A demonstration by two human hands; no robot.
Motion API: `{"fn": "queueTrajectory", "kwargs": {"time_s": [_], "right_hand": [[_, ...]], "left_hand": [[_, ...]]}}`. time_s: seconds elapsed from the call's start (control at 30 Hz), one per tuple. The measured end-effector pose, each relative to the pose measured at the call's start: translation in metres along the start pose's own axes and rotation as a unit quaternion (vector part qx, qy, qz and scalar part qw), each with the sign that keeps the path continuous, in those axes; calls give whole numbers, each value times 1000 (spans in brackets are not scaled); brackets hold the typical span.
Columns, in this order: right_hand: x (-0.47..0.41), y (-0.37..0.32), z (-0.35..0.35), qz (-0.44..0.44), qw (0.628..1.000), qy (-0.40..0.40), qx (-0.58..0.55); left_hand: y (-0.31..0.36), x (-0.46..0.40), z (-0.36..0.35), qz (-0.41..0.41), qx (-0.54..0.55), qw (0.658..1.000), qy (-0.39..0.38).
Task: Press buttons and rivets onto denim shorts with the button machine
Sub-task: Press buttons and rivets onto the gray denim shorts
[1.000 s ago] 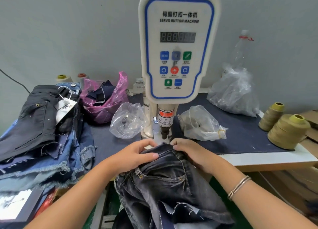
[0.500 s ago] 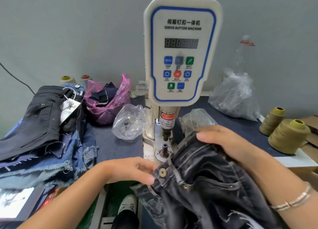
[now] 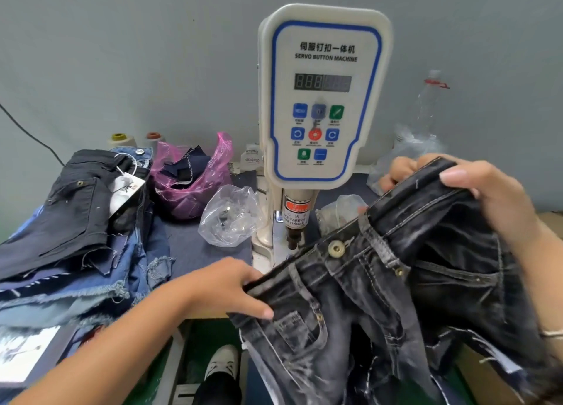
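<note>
- Your left hand (image 3: 227,286) grips the near-left end of the waistband of the dark grey denim shorts (image 3: 380,307), thumb on top and fingers curled underneath the fabric.
- Your right hand (image 3: 475,191) is raised at the right and clutches a bunched fold of the same shorts, with the fingers wrapped over the top of the cloth.
- The shorts hang between your two hands, in front of the machine, with the waistband slanting up from near left to far right.
- A metal button (image 3: 336,248) sits on the waistband, facing you, just right of the machine's press head.
- Small rivets (image 3: 399,272) show at the pocket corners below the waistband.
- The button machine (image 3: 324,100) stands upright at the middle of the desk (image 3: 195,246), its white control panel with coloured keys facing you.
- A clear plastic bag (image 3: 230,216) lies just left of the machine's base.
- A pink plastic bag (image 3: 195,179) holding dark fabric scraps sits farther left, near the wall.
- A stack of denim shorts (image 3: 76,222) fills the left of the desk, with a black tagged pair on top.
- A shoe (image 3: 221,363) shows on the floor below, near you.
</note>
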State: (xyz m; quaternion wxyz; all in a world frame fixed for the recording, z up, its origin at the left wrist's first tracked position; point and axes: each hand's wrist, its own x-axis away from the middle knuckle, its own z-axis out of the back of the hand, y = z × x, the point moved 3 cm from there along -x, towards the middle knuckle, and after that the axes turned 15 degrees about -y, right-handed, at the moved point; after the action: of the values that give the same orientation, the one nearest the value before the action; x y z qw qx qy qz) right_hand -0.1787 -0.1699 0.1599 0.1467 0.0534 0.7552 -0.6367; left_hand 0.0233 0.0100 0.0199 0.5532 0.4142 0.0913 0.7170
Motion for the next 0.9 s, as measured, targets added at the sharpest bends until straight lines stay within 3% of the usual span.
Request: {"fn": "queueTrajectory", "kwargs": {"time_s": [0.07, 0.2, 0.33, 0.4, 0.5, 0.57, 0.6, 0.63, 0.7, 0.73, 0.8, 0.9], "right_hand": [[12, -6, 30, -62, 990, 98, 80], [40, -6, 71, -184, 952, 153, 193], [46, -4, 66, -288, 884, 175, 325], [42, -8, 58, -292, 834, 201, 422], [32, -21, 25, -220, 688, 271, 636], [25, -21, -4, -165, 662, 259, 684], [23, -19, -12, -146, 680, 242, 676], [20, -19, -18, -134, 738, 231, 620], [9, -21, -24, -97, 899, 211, 371], [4, -23, -21, -81, 937, 214, 264], [-7, -28, -11, -56, 955, 218, 194], [-26, -23, -19, -7, 977, 155, 144]], "left_hand": [[-6, 12, 20, 17, -34, 998, 49], [-6, 42, 52, -33, 176, 981, 69], [2, 51, 69, -23, 295, 950, 102], [5, 50, 71, 3, 344, 934, 100], [18, 50, 72, 9, 377, 921, 97], [27, 52, 73, -11, 377, 922, 89], [34, 55, 74, -16, 360, 929, 82], [38, 57, 75, -1, 301, 950, 77], [43, 60, 76, 82, 80, 992, 51], [46, 59, 74, 123, -36, 991, 36], [45, 55, 70, 140, -132, 981, 10], [45, 46, 54, 48, 12, 997, -63]]}}
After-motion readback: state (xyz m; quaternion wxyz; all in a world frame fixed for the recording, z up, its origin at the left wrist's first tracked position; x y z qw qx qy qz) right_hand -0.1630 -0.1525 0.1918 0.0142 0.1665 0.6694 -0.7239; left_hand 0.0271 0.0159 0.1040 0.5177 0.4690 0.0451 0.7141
